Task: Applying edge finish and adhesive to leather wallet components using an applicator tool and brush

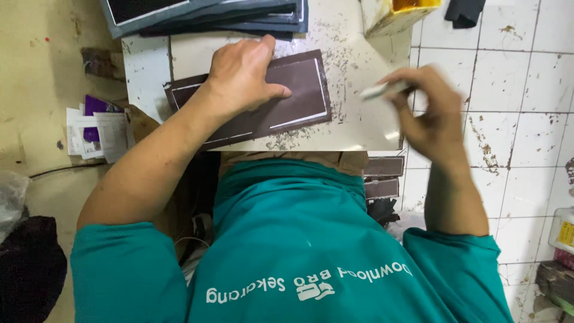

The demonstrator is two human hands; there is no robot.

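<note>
White floor tiles (526,113), stained and chipped, fill the right side of the view; a yellowed floor area lies to the left. On this floor sits a white work board (359,90), its surface speckled with dark residue.

Workpiece: a dark brown rectangular sheet (299,98) lies flat on the board, slightly rotated, with pale lines marked along its edges.

Left hand (242,75): placed palm-down on the sheet, fingers spread and pressing it against the board. The hand is flat and grips nothing.

Right hand (427,110): raised just beyond the right edge of the board, fingers curled around a thin white marking tool (379,91). The tool tip points left toward the sheet but is apart from it. The hand is motion-blurred.

Surrounding items:
- A stack of dark sheets (209,15) lies at the far edge of the board.
- A yellow container (397,12) stands beyond the board at upper right.
- Loose papers (95,131), white and purple, lie on the floor to the left.
- Brown pieces (382,176) are stacked beneath the near edge of the board.

The person wears a teal shirt (287,239).
</note>
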